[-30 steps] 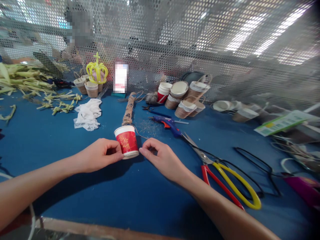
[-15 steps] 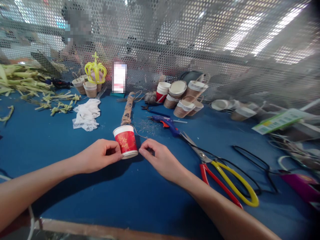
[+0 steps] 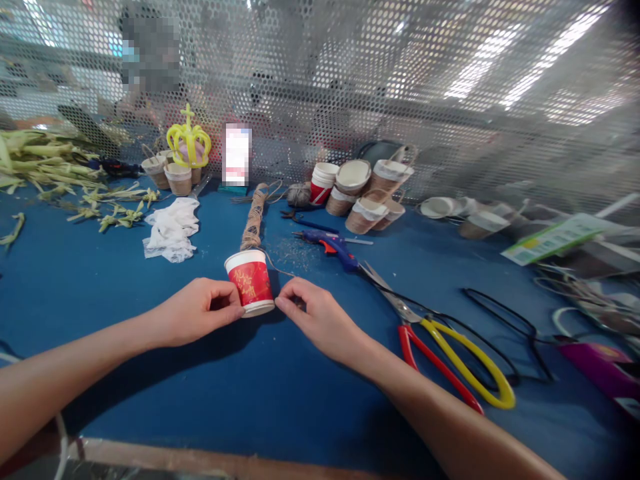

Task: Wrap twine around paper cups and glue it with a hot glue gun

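Observation:
A red paper cup (image 3: pixel 250 283) with gold lettering stands upside down on the blue table (image 3: pixel 280 393), its white rim at the bottom. My left hand (image 3: pixel 197 312) pinches the cup's lower rim from the left with curled fingers. From the right, my right hand (image 3: pixel 315 315) pinches at the same rim, fingertips pressed together; a thin twine strand (image 3: pixel 280 269) runs from there toward the twine spool (image 3: pixel 254 217) behind the cup. What sits between the right fingertips is too small to make out.
Red-and-yellow scissors (image 3: pixel 440 347) and a blue glue gun (image 3: pixel 333 245) lie right of the cup. Twine-wrapped cups (image 3: pixel 367 197) cluster at the back, a white cloth (image 3: pixel 173 228) and green leaf strips (image 3: pixel 60 173) at left. A person sits behind the perforated screen (image 3: pixel 350 80).
The view has drifted slightly; both hands stay pinched at the cup's rim with hardly any movement.

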`<move>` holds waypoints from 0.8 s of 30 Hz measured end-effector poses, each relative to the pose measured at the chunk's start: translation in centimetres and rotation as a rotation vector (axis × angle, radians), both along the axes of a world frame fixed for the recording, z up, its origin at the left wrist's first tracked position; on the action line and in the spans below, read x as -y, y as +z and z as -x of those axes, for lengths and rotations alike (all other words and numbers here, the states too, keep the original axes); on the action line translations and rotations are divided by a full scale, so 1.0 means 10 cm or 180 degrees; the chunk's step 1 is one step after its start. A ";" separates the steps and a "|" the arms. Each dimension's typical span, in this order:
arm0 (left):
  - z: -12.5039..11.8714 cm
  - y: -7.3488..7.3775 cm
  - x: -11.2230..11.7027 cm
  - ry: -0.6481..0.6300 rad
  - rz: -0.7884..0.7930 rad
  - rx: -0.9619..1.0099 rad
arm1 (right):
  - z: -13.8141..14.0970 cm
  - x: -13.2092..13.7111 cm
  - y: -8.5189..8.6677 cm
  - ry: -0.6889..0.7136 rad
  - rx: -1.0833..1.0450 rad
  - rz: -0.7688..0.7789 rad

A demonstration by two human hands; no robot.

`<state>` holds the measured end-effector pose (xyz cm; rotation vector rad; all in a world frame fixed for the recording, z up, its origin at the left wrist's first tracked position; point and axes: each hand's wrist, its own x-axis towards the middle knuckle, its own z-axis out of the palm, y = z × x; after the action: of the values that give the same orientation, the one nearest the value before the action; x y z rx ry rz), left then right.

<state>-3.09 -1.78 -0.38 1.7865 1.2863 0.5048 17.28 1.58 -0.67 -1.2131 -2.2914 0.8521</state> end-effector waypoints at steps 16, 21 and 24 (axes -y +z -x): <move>-0.02 0.00 0.01 0.0001 0.0022 0.0108 | -0.01 -0.01 -0.05 0.0042 0.0037 -0.0025; -0.02 0.01 0.02 -0.0006 0.0017 0.0080 | -0.01 -0.01 -0.05 0.0037 0.0077 -0.0024; -0.03 0.02 0.01 -0.0003 0.0015 0.0061 | -0.01 -0.01 -0.05 0.0026 0.0075 -0.0028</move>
<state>-2.83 -1.90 -0.22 1.7743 1.2724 0.5169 17.40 1.65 -1.18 -1.2167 -2.3179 0.8339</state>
